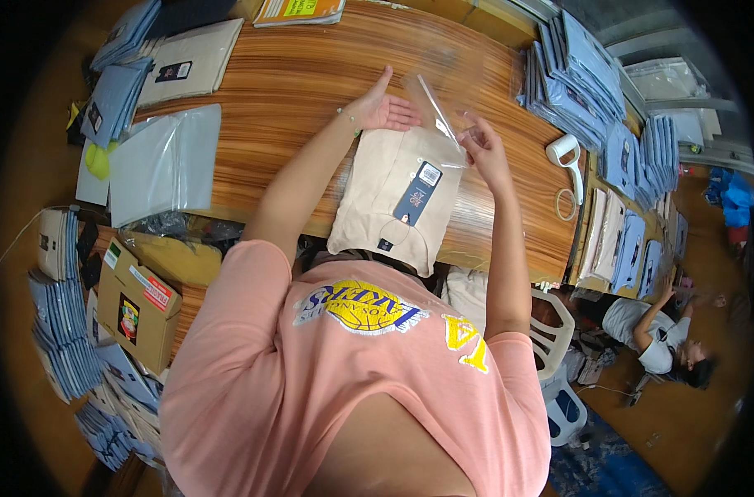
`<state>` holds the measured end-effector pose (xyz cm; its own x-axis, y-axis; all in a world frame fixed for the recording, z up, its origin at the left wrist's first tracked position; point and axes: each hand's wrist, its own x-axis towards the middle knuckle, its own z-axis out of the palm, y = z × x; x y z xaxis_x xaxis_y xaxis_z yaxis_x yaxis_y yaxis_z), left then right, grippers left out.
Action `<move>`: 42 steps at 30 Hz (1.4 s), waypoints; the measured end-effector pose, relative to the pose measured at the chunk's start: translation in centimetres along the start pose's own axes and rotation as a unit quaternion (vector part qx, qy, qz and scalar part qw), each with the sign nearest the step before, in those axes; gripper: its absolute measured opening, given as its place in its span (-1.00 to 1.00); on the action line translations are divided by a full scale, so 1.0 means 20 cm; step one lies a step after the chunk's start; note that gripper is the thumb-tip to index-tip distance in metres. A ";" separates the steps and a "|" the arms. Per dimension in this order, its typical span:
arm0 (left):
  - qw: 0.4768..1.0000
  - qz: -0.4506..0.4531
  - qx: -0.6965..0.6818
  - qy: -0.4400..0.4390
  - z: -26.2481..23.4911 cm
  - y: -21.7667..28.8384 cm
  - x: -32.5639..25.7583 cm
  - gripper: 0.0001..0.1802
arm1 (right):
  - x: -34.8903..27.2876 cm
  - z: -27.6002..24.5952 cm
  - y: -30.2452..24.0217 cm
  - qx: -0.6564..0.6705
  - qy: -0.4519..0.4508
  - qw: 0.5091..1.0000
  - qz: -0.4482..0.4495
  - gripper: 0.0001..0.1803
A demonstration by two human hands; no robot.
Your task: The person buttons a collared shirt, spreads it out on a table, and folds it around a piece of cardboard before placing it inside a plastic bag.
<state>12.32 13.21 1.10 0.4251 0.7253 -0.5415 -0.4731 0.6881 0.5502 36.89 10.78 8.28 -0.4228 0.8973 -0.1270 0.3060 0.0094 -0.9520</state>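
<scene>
A folded cream garment (373, 186) lies on the wood-grain table (294, 74) directly in front of me, its near end reaching over the table edge. On it sits a dark hang tag (418, 195) with a white label and a thin cord loop. A clear plastic bag (433, 101) stretches over and beyond the garment's far end. My left hand (385, 108) is open, fingers extended, at the garment's far left corner by the bag. At the far right corner, my right hand (486, 153) pinches the edge of the clear bag.
Bagged blue garments (571, 87) are stacked at the back right, near a white handled tool (565, 153) and a tape ring (566, 204). Clear bags (174, 161) lie left. A cardboard box (137, 306) is lower left; a white chair (551, 331) and another person (654, 335) are right.
</scene>
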 end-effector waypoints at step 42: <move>0.958 0.151 0.197 0.141 -0.19 0.04 -0.11 -0.73 | 0.15 -0.06 0.31 0.257 0.115 0.942 0.180 -0.95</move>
<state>8.07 12.15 0.35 0.0619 0.8961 -0.4395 -0.1906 0.4428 0.8761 38.48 14.08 2.40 -0.1567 0.8734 -0.4610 -0.0843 -0.4769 -0.8749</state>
